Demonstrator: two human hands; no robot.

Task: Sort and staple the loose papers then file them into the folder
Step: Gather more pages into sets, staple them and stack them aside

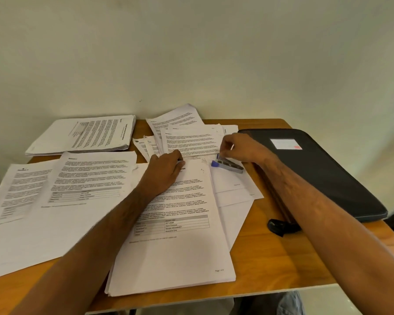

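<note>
Left hand flat on paper stack

1. Your left hand: bare, with no glove, ring or band visible on the parts that show.
2. Your left forearm: bare along its whole visible length, from the wrist to the bottom edge of the view; no sleeve or cuff shows.
3. Your right hand: bare, no glove; nothing is worn at the wrist, neither watch nor strap.
4. Your right forearm: bare from the wrist to the right edge of the view, with no sleeve showing.
5. Your clothing: a patch of grey-blue fabric below the near table edge; the garment cannot be told.
</note>
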